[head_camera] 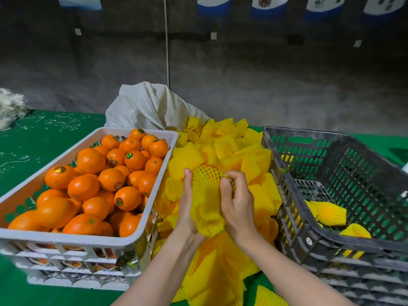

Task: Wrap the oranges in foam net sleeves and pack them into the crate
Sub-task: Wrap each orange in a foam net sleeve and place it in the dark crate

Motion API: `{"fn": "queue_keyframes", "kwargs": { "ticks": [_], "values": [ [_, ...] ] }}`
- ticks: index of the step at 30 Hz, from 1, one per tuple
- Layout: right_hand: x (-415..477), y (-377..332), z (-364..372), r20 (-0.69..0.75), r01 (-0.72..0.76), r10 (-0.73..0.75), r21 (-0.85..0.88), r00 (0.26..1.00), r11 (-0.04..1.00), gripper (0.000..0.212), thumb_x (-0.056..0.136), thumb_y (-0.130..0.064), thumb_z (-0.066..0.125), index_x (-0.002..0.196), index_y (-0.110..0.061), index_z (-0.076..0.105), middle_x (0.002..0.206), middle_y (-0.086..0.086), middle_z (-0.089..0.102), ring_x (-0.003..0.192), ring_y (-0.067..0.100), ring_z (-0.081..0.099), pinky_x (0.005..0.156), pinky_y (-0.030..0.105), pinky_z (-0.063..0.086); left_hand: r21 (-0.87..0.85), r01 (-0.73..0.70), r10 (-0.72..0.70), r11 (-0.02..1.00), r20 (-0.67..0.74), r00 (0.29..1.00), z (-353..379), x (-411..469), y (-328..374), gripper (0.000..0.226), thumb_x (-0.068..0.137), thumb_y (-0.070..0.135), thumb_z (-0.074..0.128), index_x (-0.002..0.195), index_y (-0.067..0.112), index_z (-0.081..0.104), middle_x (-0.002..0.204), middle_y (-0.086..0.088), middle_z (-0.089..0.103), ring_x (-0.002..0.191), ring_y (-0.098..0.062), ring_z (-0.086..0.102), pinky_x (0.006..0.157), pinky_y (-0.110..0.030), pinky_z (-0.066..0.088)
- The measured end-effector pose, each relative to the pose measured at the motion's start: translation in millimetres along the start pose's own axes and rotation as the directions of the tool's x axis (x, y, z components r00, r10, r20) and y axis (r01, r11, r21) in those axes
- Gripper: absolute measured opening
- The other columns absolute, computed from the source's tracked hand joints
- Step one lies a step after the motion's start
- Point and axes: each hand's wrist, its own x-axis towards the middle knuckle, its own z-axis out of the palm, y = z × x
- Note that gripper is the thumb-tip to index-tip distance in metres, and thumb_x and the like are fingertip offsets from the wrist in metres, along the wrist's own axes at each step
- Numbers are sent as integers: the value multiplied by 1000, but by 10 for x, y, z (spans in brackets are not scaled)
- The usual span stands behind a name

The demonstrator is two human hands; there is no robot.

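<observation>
A big green table (44,138) holds everything. On the right sits a dark crate (331,138) with only a few wrapped oranges (329,214) inside, so I think the packing has just begun. On the left is a white crate (136,131) piled high with bare oranges (110,180). Between the two crates lies a heap of yellow foam net sleeves (231,138), with a white sack (150,104) behind it. Over the heap, the two hands are close together on one sleeve (207,195). The left hand (187,208) holds its side and the right hand (237,204) pinches its edge. One orange (207,167) sits at the far end of that sleeve, with its top peeking out. The near end of the sleeve hangs loose and open, so the orange might slip out and roll away. A hard tug could also rip the soft net. Many oranges have little round stickers (129,155), but they are too small to read. The dark crate has a round white tag (309,241) that says "2". The posters high on the wall are too blurry to read.
</observation>
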Motion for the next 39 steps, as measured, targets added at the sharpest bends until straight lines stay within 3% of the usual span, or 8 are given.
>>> {"fn": "queue_keyframes", "kwargs": {
  "ticks": [7,12,16,22,26,29,33,39],
  "values": [
    [205,12,-108,82,-138,125,185,989,973,16,93,-30,40,80,-24,48,70,-12,47,62,-3,45,55,16,35,116,43,-40,992,-31,999,57,-8,137,62,79,59,52,122,15,63,116,-9,69,112,-24,62,107,-45,39],
    [208,47,-117,211,-321,268,280,940,905,22,97,-13,44,76,-16,50,67,-6,50,58,-4,46,56,17,38,282,-42,47,958,-9,999,21,14,212,48,71,55,59,101,20,70,96,-3,75,92,-17,71,85,-36,53],
    [345,-36,-177,521,-668,468,304,713,679,26,95,2,40,78,-11,55,74,4,57,56,2,57,57,15,46,322,-71,90,944,-46,995,-40,29,203,38,92,48,48,72,31,77,77,7,75,72,-9,72,68,-34,53],
    [251,-56,-124,679,-851,521,343,517,397,46,94,-49,31,97,-17,63,85,-4,73,79,8,69,75,27,54,447,-133,216,884,-140,966,46,10,152,37,95,53,40,78,29,63,68,15,72,66,-2,69,71,-34,50],
    [40,42,-161,568,-758,591,91,572,646,82,74,-71,44,130,-12,44,114,-5,56,112,16,55,95,32,44,758,-371,584,536,-16,812,32,-9,158,54,99,40,42,49,25,29,43,11,34,44,-5,31,54,-33,24],
    [133,62,-46,427,-819,706,191,565,541,51,90,-59,38,129,-26,44,113,-1,49,105,17,45,96,41,37,810,-454,699,371,78,711,2,-3,189,59,96,32,52,46,23,23,40,7,22,42,-9,21,50,-29,15],
    [170,-61,61,522,-813,632,458,573,360,35,80,-49,55,100,-20,56,99,1,41,87,15,23,82,44,41,681,-462,660,567,-41,750,0,32,148,63,93,27,60,39,24,28,39,11,20,42,-6,17,49,-28,15],
    [150,15,15,506,-759,632,615,587,213,17,93,-29,47,101,-22,61,82,-2,70,73,11,64,69,26,50,412,-364,442,835,-110,890,12,58,138,47,88,31,61,64,-9,58,59,-13,54,60,-25,47,58,-34,41]
  ]
}}
